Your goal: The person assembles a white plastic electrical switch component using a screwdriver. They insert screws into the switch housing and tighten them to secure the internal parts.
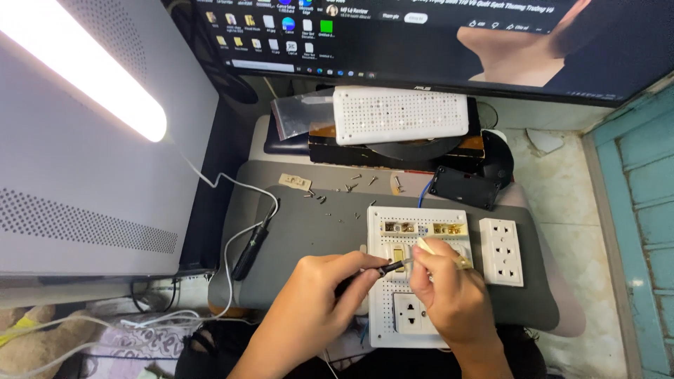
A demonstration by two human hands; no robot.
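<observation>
A white perforated electrical board [382,295] lies on a grey mat [309,231], with brass terminals along its top and a white socket at its lower part. My left hand [312,309] grips a black-handled screwdriver [375,270], its tip pointing at a small brass part in the board's middle. My right hand [449,295] rests on the board and pinches a small pale part [426,245] beside that tip.
A white multi-outlet socket plate [501,251] lies right of the board. Several loose screws [330,193] and a black battery holder [467,186] sit further back. A black pen-like tool on a white cable [250,253] lies left. A white perforated cover [400,114] and monitor stand behind.
</observation>
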